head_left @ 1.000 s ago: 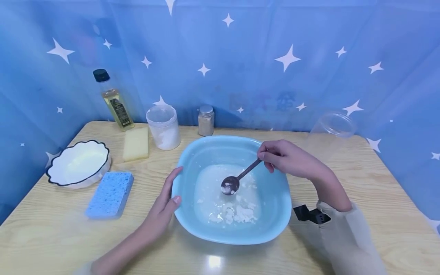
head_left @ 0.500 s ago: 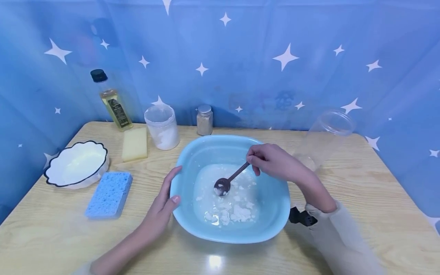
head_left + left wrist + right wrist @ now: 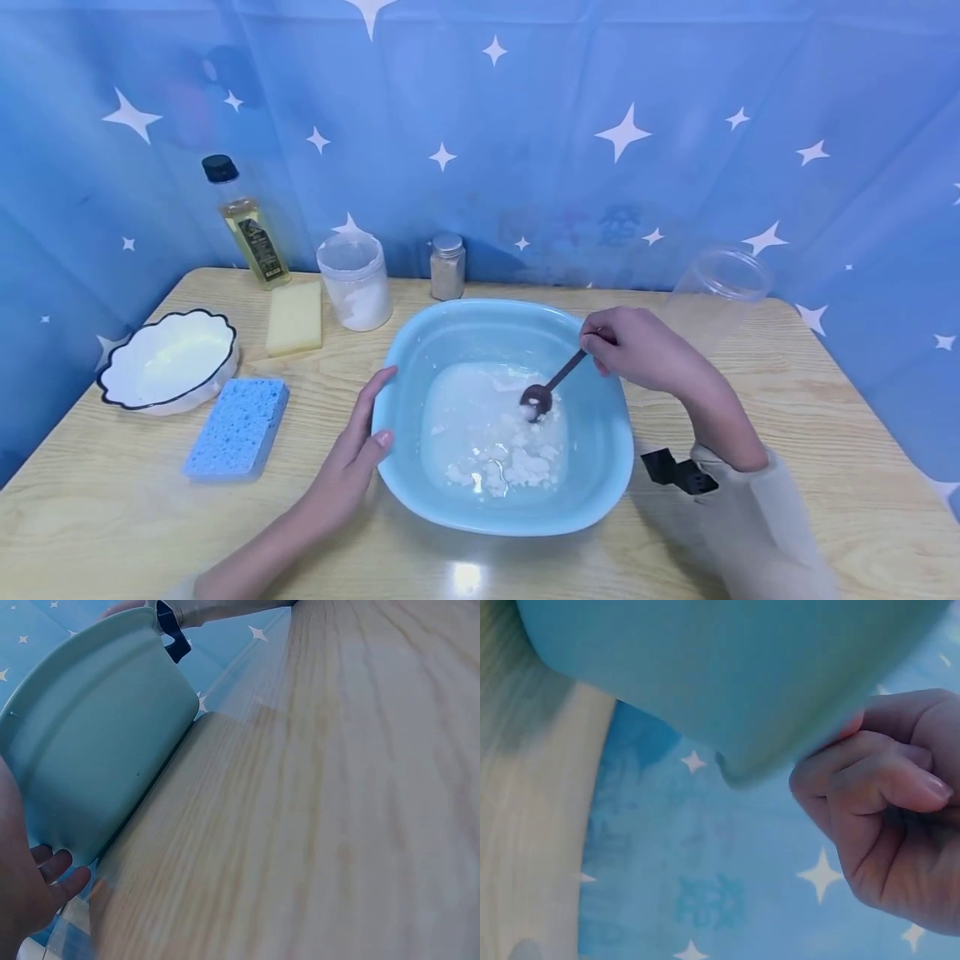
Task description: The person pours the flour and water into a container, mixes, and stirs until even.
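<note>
A light blue basin [image 3: 600, 467] stands mid-table with milky liquid and white lumps [image 3: 501, 462] in its bottom. My right hand [image 3: 637, 346] pinches the handle of a dark spoon [image 3: 546, 392]; the spoon's bowl dips into the mix right of centre. My left hand [image 3: 352, 450] rests flat against the basin's left outer wall, fingers straight. In the left wrist view the basin's underside [image 3: 97, 742] fills the upper left, with my fingertips [image 3: 64, 877] below it. In the right wrist view my curled fingers [image 3: 889, 787] sit beside the basin's rim [image 3: 742, 697].
Along the back stand an oil bottle [image 3: 247, 221], a white powder tub [image 3: 356, 279], a small spice jar [image 3: 447, 265] and a clear plastic jar [image 3: 712, 292]. A yellow sponge [image 3: 295, 317], a blue sponge [image 3: 238, 427] and a scalloped white bowl [image 3: 168, 358] lie left. Star-print blue cloth walls the table.
My right hand swept the spoon left across the basin, then back to the right side. The left hand stayed on the basin's wall.
</note>
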Available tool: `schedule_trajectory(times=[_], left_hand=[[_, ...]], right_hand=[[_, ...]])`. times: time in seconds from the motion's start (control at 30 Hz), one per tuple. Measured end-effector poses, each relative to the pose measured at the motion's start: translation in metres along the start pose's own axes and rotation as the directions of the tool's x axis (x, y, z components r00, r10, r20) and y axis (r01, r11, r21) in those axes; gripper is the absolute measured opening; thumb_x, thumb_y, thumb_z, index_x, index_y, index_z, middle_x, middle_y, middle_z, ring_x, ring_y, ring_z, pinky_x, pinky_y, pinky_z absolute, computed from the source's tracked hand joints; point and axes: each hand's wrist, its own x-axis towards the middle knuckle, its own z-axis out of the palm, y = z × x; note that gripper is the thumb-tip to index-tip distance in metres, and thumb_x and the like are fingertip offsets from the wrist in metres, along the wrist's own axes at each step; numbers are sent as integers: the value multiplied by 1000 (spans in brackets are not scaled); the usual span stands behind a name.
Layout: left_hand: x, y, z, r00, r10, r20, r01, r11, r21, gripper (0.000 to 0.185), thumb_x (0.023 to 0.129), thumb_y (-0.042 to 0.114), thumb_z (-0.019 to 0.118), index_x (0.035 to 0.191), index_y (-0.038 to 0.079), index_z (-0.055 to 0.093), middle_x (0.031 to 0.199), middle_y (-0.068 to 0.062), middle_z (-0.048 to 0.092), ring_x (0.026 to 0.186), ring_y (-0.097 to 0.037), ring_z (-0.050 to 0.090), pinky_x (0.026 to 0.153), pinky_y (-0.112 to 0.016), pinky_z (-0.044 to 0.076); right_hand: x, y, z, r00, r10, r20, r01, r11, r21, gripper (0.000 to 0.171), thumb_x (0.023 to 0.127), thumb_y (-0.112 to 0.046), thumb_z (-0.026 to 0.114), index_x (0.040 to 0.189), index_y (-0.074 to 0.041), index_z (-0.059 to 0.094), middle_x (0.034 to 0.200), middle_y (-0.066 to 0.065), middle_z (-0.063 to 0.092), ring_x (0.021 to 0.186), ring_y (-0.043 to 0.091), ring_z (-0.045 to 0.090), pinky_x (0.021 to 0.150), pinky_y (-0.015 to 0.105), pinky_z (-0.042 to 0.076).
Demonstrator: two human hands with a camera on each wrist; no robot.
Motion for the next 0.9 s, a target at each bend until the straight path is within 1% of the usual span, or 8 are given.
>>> schedule_trajectory(times=[0.07,0.17,0.27,0.37,0.47,0.6,0.77,0.9], left_hand=[[0,0,0,1000,0,2,0,1000,-2,56,99,11,37,148,28,17,153,-3,12,131,-31,30,92,-31,44],[0,0,0,1000,-2,2,2,1000,-3,56,99,11,37,148,28,17,153,-3,13,130,-31,30,92,-29,44],[-1,0,0,1000,-4,-1,4,1000,-1,56,98,11,37,148,28,17,153,-3,13,130,-32,31,91,-29,45],[-1,0,0,1000,2,-6,-2,1000,0,56,98,10,37,148,28,18,153,-4,13,129,-33,32,90,-30,46],[-1,0,0,1000,10,-10,-10,1000,3,56,98,9,37,148,27,18,153,-5,13,130,-34,31,91,-31,45],[-1,-1,0,1000,11,-8,-11,1000,12,56,98,10,37,148,27,18,153,-5,13,131,-33,29,93,-33,43],[0,-2,1,1000,5,-5,-5,1000,18,56,98,11,37,148,29,17,153,-4,12,132,-33,28,93,-37,43],[0,-1,0,1000,5,-2,-5,1000,18,56,99,11,37,148,29,17,153,-2,11,133,-31,27,94,-35,42]], right_hand=[[-3,-1,-4,1000,-1,-13,1,999,35,18,97,-10,46,91,-4,62,58,2,51,45,15,36,48,30,35],[-3,-3,-2,999,-38,-19,40,995,96,17,97,-12,47,93,-5,61,60,2,53,44,14,35,45,28,34],[3,-10,11,992,-120,45,112,983,146,16,97,-13,48,92,-6,62,60,0,53,45,13,37,45,27,34],[9,-19,26,969,-207,133,184,968,171,16,97,-10,48,88,-6,61,59,-3,53,48,12,40,48,25,36],[11,-24,35,954,-239,180,208,962,175,17,96,-8,48,85,-6,60,57,-5,51,48,10,41,49,25,37],[11,-21,37,968,-205,144,192,977,98,16,95,-9,48,85,-8,60,56,-5,49,47,10,40,51,26,38],[11,-14,29,989,-136,62,136,991,0,16,94,-9,50,85,-8,63,56,-4,48,47,11,40,50,28,38],[7,-7,18,996,-89,-28,86,993,-84,16,93,-7,51,87,-5,66,55,-3,46,47,12,39,51,29,38]])
